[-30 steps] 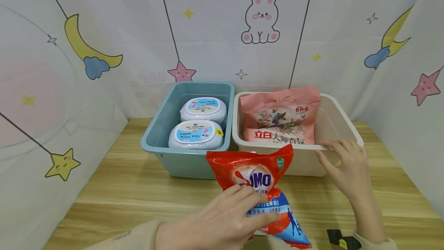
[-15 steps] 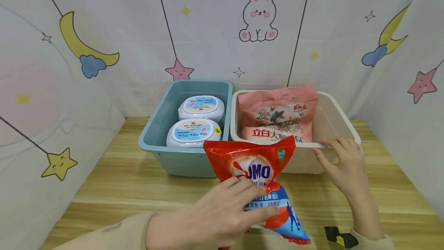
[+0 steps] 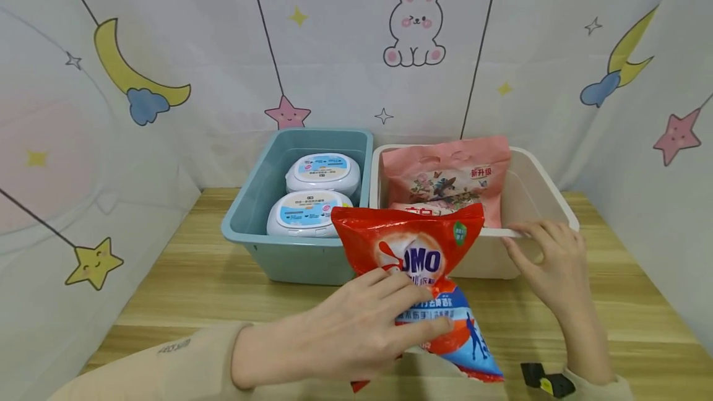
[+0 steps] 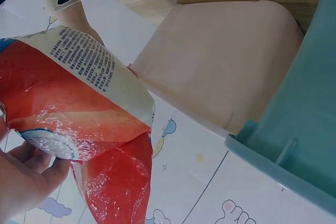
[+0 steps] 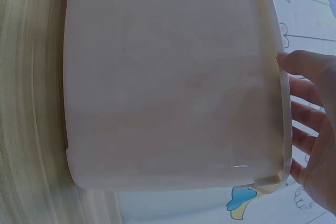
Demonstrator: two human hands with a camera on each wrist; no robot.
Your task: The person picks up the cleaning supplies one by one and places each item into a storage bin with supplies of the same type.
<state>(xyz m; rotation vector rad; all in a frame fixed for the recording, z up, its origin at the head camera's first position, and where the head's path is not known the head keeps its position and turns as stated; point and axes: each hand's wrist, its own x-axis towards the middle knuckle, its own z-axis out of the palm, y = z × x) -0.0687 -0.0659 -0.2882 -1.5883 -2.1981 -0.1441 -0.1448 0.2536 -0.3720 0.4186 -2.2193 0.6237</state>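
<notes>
My left hand [image 3: 356, 327] grips a red and blue OMO laundry detergent bag [image 3: 406, 234] by its middle, thumb and fingers spread over the printed front. The bag is upright and slightly tilted, in front of the two bins. Its text-covered back and red end show in the left wrist view, beside the fingers of my left hand [image 4: 26, 182]. At the right, my right hand [image 3: 557, 265] holds the front rim of the beige bin [image 3: 537, 194]. The right wrist view has the thumb on the bin's outer side and the other fingers over the rim.
A pink detergent bag [image 3: 445, 169] leans inside the beige bin's left part. Adjoining it on the left is a teal bin [image 3: 301, 260] with two white lidded tubs [image 3: 306, 210]. Both bins stand on a wood-grain table [image 3: 195, 302], before a patterned cloth backdrop [image 3: 334, 67].
My left hand has raised the detergent bag a little, and its top now covers part of the pink bag's lettering. The right hand stays on the rim.
</notes>
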